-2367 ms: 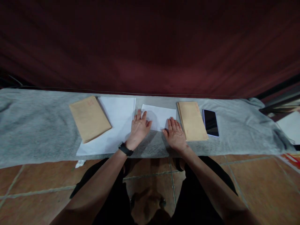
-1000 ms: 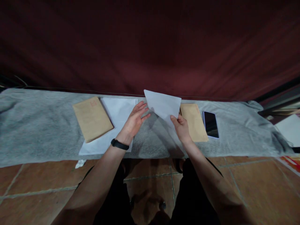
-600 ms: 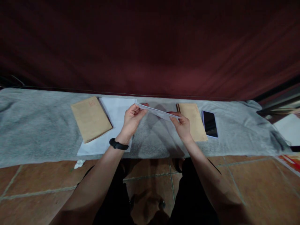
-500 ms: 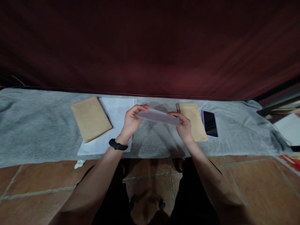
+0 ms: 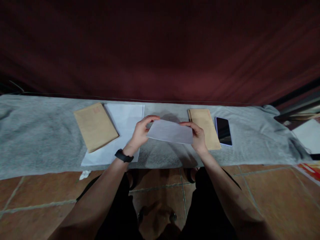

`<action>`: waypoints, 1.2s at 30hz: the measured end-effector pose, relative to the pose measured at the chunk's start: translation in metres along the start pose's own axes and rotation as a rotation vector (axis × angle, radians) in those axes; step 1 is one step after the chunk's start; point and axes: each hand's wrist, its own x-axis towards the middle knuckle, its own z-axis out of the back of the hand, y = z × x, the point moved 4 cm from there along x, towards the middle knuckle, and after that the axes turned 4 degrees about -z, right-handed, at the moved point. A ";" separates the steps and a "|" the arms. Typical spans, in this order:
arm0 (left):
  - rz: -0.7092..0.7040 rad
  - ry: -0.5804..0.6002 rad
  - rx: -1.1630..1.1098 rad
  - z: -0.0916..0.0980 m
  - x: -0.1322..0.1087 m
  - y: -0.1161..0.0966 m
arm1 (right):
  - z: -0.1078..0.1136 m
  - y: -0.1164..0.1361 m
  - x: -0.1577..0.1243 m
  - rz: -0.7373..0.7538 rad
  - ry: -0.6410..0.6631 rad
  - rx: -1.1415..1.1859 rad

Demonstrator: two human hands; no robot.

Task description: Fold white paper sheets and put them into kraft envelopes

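A folded sheet of white paper (image 5: 171, 132) is held up between my two hands, above the grey cloth. My left hand (image 5: 142, 131) grips its left end, fingers along the top edge; a black band circles that wrist. At the other end my right hand (image 5: 197, 136) pinches the paper, its fingers bent over the upper corner. Left of my left hand lie white sheets (image 5: 127, 115), partly covered by a stack of brown envelopes (image 5: 96, 126). More brown envelopes (image 5: 205, 128) rest just beyond my right hand.
A phone (image 5: 223, 131) with a purple edge lies right of the right-hand envelopes. The grey cloth (image 5: 252, 140) covers a long, narrow surface before a dark red curtain (image 5: 160, 66). A crumpled white tissue (image 5: 85, 174) is on the tiled floor. White paper (image 5: 308, 135) shows at far right.
The folded paper has tilted so its broad face now shows, where before it was nearly edge-on. My left hand has shifted slightly; both hands keep hold of the ends.
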 end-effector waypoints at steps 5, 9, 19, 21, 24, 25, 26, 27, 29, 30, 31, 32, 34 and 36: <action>0.281 -0.058 -0.260 -0.013 0.000 0.010 | -0.003 -0.024 0.006 -0.331 -0.063 0.260; 0.552 -0.083 -0.423 -0.025 -0.009 0.032 | -0.012 -0.051 0.005 -0.433 -0.017 0.298; 0.769 -0.205 -0.161 -0.022 -0.026 0.063 | -0.018 -0.078 -0.007 -0.255 -0.030 -0.064; 0.776 -0.212 -0.171 -0.020 -0.026 0.066 | -0.023 -0.070 -0.010 -0.167 0.073 -0.107; 0.792 -0.182 -0.245 -0.015 -0.026 0.069 | -0.027 -0.060 -0.014 -0.065 0.240 -0.206; 0.799 -0.164 -0.274 -0.013 -0.026 0.070 | -0.028 -0.058 -0.016 -0.047 0.288 -0.235; 0.800 -0.147 -0.298 -0.012 -0.026 0.070 | -0.027 -0.056 -0.018 -0.033 0.326 -0.262; 0.795 -0.131 -0.313 -0.011 -0.026 0.070 | -0.026 -0.054 -0.019 -0.020 0.353 -0.293; 0.770 -0.118 -0.319 -0.012 -0.025 0.068 | -0.024 -0.047 -0.022 0.013 0.392 -0.385; 0.751 -0.125 -0.306 -0.012 -0.025 0.066 | -0.023 -0.044 -0.024 0.031 0.408 -0.447; 0.726 -0.139 -0.282 -0.013 -0.025 0.064 | -0.022 -0.040 -0.025 0.047 0.421 -0.514; 0.693 -0.151 -0.254 -0.014 -0.024 0.062 | -0.021 -0.037 -0.026 0.060 0.429 -0.579; 0.613 -0.141 -0.209 -0.015 -0.022 0.056 | -0.019 -0.031 -0.026 0.080 0.429 -0.667; 0.554 -0.092 -0.217 -0.016 -0.020 0.051 | -0.016 -0.028 -0.025 0.093 0.419 -0.667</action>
